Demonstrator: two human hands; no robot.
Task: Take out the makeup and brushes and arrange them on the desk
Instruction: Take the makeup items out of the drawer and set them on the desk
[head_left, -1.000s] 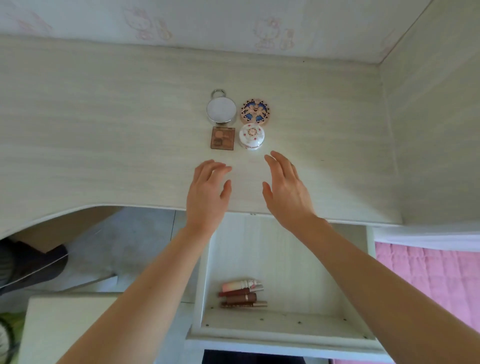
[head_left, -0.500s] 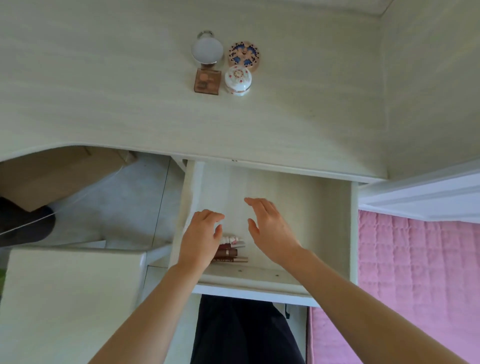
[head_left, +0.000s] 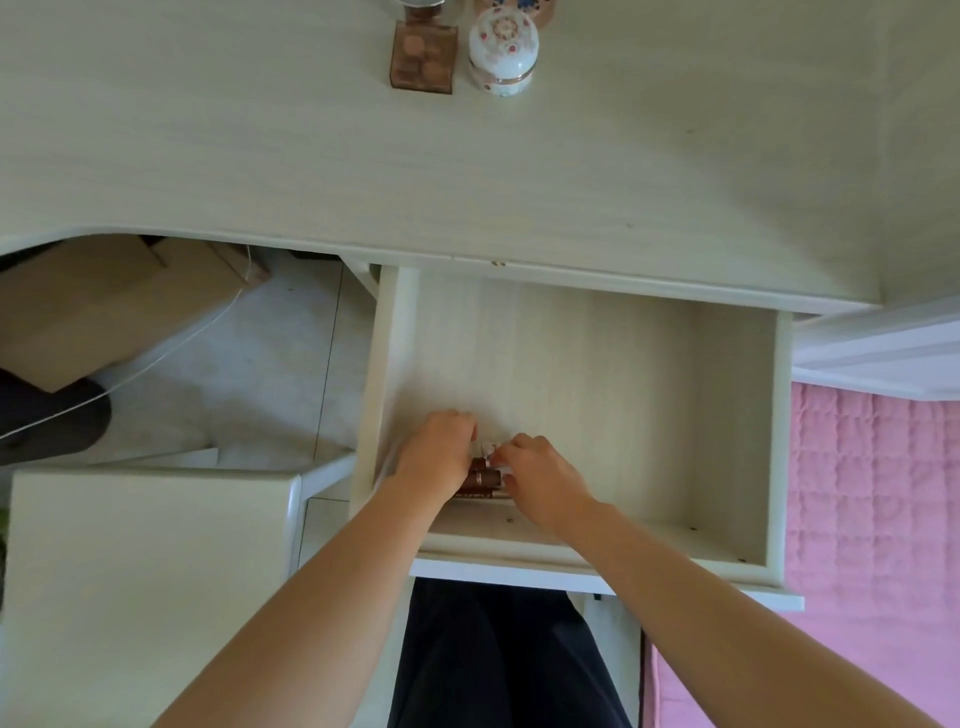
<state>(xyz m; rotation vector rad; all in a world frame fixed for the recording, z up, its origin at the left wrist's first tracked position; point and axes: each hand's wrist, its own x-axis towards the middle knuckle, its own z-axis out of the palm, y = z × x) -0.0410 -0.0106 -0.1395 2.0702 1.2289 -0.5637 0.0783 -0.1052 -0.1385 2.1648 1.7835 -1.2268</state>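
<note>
Both hands reach into the open drawer (head_left: 727, 415), meeting at its near-left part, about 7 o'clock from the drawer's middle. The left hand (head_left: 434, 457) and right hand (head_left: 540, 478) curl their fingers round the small bunch of brown makeup tubes (head_left: 483, 478) lying there. On the desk (head_left: 208, 156), at 12 o'clock, stand a brown palette (head_left: 423, 60) and a white floral jar (head_left: 503, 52), side by side.
</note>
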